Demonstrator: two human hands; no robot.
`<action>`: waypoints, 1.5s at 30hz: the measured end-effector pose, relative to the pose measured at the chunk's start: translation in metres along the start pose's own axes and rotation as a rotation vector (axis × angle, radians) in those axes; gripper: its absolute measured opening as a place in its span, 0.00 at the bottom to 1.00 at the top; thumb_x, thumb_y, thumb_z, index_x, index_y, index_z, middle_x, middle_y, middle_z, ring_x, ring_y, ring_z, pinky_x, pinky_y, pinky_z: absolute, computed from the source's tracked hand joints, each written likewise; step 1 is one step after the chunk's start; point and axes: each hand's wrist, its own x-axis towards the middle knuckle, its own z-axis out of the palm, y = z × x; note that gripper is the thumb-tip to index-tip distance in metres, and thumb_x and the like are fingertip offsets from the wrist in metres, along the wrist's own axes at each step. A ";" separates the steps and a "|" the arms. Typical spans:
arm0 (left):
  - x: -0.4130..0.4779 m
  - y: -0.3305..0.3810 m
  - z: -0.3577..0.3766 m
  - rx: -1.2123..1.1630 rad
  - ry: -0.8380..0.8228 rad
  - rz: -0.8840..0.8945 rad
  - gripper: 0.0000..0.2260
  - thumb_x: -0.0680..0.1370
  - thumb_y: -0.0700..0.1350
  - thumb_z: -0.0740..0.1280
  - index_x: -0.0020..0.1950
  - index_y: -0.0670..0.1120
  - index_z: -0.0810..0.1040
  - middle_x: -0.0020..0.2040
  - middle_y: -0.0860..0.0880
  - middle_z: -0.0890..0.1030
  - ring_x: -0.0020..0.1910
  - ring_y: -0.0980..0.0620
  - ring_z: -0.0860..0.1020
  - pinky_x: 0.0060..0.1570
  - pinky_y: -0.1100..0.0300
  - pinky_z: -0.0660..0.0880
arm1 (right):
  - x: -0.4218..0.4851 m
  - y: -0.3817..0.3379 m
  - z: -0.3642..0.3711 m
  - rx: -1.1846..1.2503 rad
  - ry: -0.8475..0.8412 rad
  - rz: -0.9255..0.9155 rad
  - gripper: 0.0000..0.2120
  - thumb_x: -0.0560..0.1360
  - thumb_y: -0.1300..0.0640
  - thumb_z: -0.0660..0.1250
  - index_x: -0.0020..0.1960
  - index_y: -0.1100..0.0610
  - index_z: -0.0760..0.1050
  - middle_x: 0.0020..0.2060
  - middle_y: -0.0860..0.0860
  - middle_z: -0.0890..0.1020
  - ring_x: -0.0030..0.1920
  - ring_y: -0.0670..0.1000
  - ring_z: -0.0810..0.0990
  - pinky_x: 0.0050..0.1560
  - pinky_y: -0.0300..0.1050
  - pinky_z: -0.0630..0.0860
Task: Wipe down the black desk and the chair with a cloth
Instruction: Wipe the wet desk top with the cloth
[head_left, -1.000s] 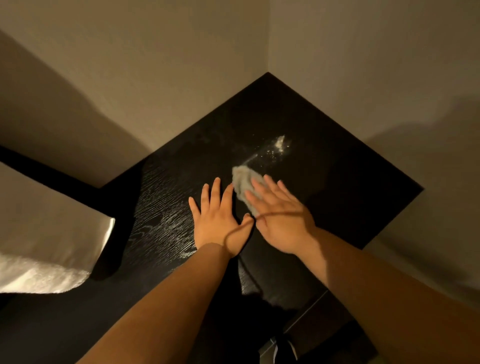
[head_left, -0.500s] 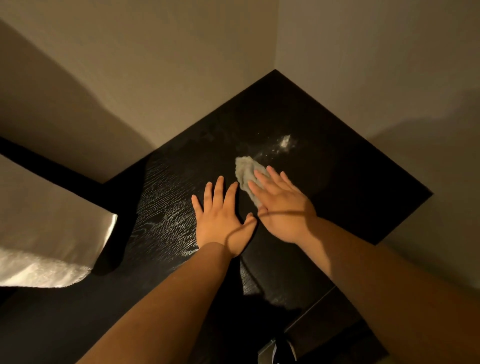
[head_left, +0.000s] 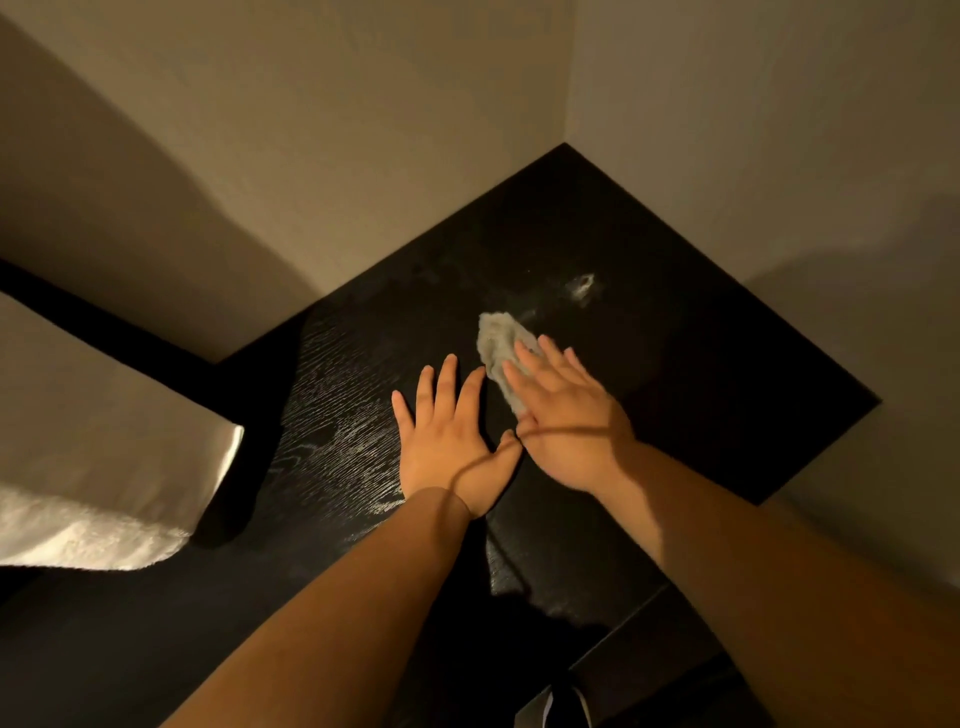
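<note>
The black desk (head_left: 701, 364) fills a corner between two beige walls, its wood grain catching the light. A small grey cloth (head_left: 497, 343) lies crumpled on the desk top. My right hand (head_left: 563, 415) presses flat on the near part of the cloth with straight fingers. My left hand (head_left: 452, 441) rests flat on the desk just left of it, fingers spread, thumb touching the right hand. A pale dusty smear (head_left: 584, 288) sits on the desk beyond the cloth. No chair is in view.
A white towel-covered bed edge (head_left: 104, 493) stands at the left, separated from the desk by a dark gap. The walls (head_left: 363, 156) meet at the desk's far corner. The desk's right edge drops off near the right wall.
My right hand and the cloth have slid a little farther up the desk toward the smear. The left hand has stayed put.
</note>
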 end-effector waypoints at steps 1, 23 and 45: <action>0.000 0.000 0.000 0.000 0.000 0.001 0.37 0.75 0.68 0.59 0.83 0.58 0.57 0.86 0.53 0.48 0.85 0.47 0.41 0.81 0.37 0.39 | -0.003 0.003 0.000 0.003 -0.030 -0.059 0.37 0.75 0.41 0.42 0.83 0.52 0.55 0.82 0.51 0.53 0.82 0.55 0.45 0.81 0.52 0.40; -0.003 -0.002 -0.002 -0.049 0.030 0.006 0.37 0.75 0.66 0.59 0.82 0.56 0.59 0.85 0.52 0.53 0.85 0.47 0.46 0.81 0.38 0.41 | 0.045 0.030 -0.014 -0.052 0.107 0.217 0.30 0.82 0.47 0.46 0.83 0.52 0.52 0.82 0.54 0.53 0.82 0.59 0.47 0.81 0.58 0.45; 0.054 -0.083 -0.031 0.063 0.043 -0.036 0.35 0.79 0.66 0.54 0.84 0.57 0.54 0.86 0.51 0.50 0.85 0.47 0.45 0.82 0.40 0.44 | 0.044 -0.021 0.010 0.041 0.065 -0.065 0.33 0.79 0.43 0.50 0.81 0.52 0.59 0.82 0.53 0.54 0.82 0.58 0.47 0.81 0.56 0.45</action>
